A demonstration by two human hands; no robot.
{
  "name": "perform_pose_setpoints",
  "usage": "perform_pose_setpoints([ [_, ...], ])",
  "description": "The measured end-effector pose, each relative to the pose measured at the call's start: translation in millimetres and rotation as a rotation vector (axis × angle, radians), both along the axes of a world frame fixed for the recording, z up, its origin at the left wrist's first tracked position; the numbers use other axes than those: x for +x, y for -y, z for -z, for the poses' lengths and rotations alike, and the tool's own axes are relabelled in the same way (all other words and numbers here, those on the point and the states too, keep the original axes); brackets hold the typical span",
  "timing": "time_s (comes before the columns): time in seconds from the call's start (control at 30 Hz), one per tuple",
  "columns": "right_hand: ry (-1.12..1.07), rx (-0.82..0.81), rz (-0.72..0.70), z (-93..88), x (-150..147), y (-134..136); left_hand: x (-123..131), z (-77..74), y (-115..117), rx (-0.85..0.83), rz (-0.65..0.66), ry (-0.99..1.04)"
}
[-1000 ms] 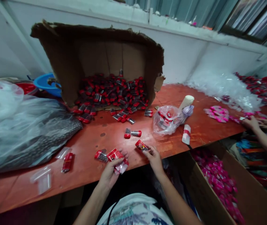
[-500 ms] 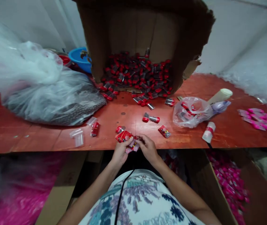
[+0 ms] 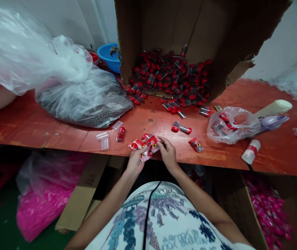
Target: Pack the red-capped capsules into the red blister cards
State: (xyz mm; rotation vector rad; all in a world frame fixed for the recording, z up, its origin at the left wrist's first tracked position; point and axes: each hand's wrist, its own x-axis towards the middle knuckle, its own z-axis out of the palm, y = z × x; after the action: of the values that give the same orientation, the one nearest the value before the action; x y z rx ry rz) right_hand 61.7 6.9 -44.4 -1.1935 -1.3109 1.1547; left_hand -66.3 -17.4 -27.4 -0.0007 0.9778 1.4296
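Note:
Above the table's front edge, my left hand (image 3: 135, 162) is closed on several small red printed packets (image 3: 152, 141) with clear plastic parts, fanned out past its thumb. My right hand (image 3: 168, 152) is just right of them, its thumb and forefinger drawn together at the packets' edge. What those fingers hold, if anything, is too small to make out. Behind the packets lies a red-capped tube (image 3: 146, 136), partly hidden. To the right is a single red packet (image 3: 195, 144). Two tubes of dark beads (image 3: 185, 130) lie farther back.
A torn cardboard box (image 3: 161, 27) on its side spills red-capped tubes. A plastic sack of dark beads (image 3: 86, 100) lies at left, near empty clear tubes (image 3: 104, 140). At right are a clear bag (image 3: 217, 133) with red packets and a white roll (image 3: 250, 152).
My right hand has drawn slightly away from the packets, which are fanned wider in my left hand. The camera view has shifted left, moving the table things rightward in the picture.

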Motion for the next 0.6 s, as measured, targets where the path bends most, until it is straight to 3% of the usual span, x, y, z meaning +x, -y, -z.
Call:
perform_pose_setpoints([
  [0.17, -0.213, -0.158, 0.002, -6.6, 5, -3, 1, -3.2, -1, -0.008, 0.049, 0.019],
  [0.37, -0.184, -0.201, -0.071, -6.2, -6, 1, 6, -4.0, 8, 0.122, 0.156, -0.011],
  [0.47, -0.038, -0.079, -0.166, -2.9, -6, -5, 0, 1.4, 11, 0.058, 0.141, -0.101],
  [0.6, 0.407, 0.260, -0.247, 5.9, -4, -30, -12, 4.6, 9, -0.043, 0.083, -0.099],
])
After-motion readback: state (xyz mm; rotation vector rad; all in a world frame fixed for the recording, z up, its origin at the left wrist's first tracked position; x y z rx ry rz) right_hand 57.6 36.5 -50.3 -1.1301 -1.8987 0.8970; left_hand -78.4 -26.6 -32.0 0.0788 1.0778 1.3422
